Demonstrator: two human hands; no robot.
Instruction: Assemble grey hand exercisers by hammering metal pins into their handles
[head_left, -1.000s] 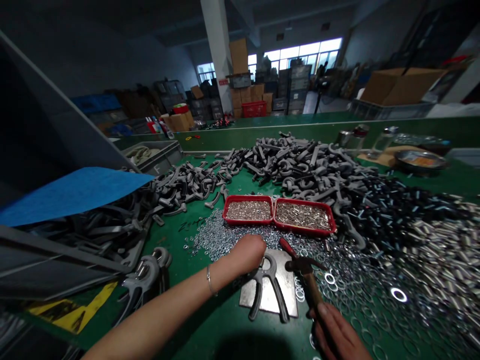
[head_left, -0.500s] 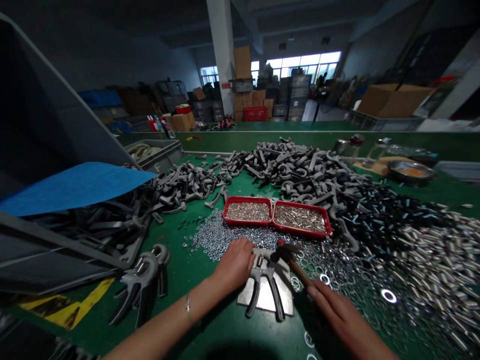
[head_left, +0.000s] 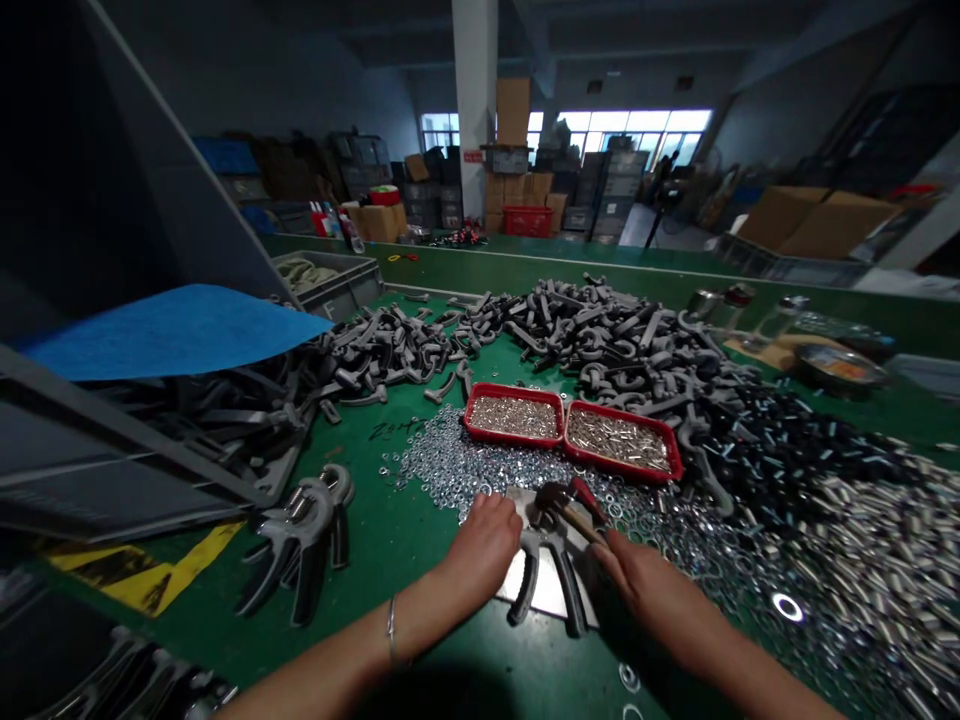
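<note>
A grey spring clamp (head_left: 568, 575) with dark handle grips lies on a metal plate (head_left: 551, 592), its handles spread toward me. My left hand (head_left: 489, 540) is closed at the clamp's upper left side; the fingertips are hidden. In my right hand (head_left: 637, 575) is the wooden handle of a hammer (head_left: 581, 522). The hammer's dark head is low over the clamp's top end; whether they touch I cannot tell. Something red (head_left: 588, 498) shows beside the hammer handle. Loose nuts (head_left: 442, 465) and washers (head_left: 628, 678) lie around the plate.
Two red trays (head_left: 514, 440) of small metal parts stand beyond the plate. Grey clamp parts (head_left: 600, 340) are heaped behind them. Metal sleeves (head_left: 877, 540) and black parts (head_left: 780, 440) spread on the right. Assembled clamps (head_left: 304, 540) and a grey crate (head_left: 135, 480) are at left.
The hammer head has moved over the clamp's top end, and more of the red thing shows beside it. My left hand stays at the clamp. The whole view has shifted slightly.
</note>
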